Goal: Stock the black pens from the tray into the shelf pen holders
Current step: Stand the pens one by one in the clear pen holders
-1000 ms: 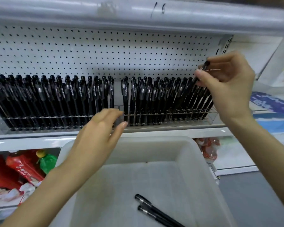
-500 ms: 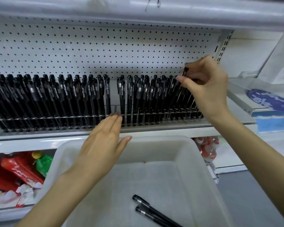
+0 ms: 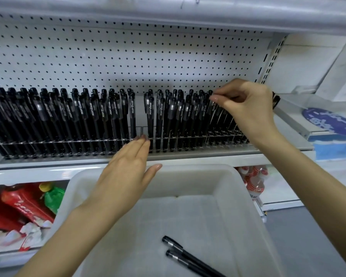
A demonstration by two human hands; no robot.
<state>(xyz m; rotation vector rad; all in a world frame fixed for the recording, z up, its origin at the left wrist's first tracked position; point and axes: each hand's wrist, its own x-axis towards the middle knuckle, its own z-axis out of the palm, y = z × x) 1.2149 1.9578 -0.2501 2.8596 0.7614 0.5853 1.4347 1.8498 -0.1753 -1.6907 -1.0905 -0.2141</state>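
Head view: left hand (image 3: 126,168) is flat and relaxed, fingers straight and pressed together. The fingertips touch the clear front rail right at the gap between the left pen holder (image 3: 58,142) and the right pen holder (image 3: 188,139), and the thumb sticks out over the tray's (image 3: 188,166) back rim. That forearm comes up across the tray. Right hand (image 3: 246,108) is up higher with the wrist bent and fingers curled, thumb and forefinger pinching the top of a black pen (image 3: 210,93) standing in the right holder's row. Both holders are see-through plastic, packed with upright black capped pens. The tray is a frosted white plastic tub with two loose pens (image 3: 188,256) lying side by side inside. White pegboard (image 3: 128,56) behind.
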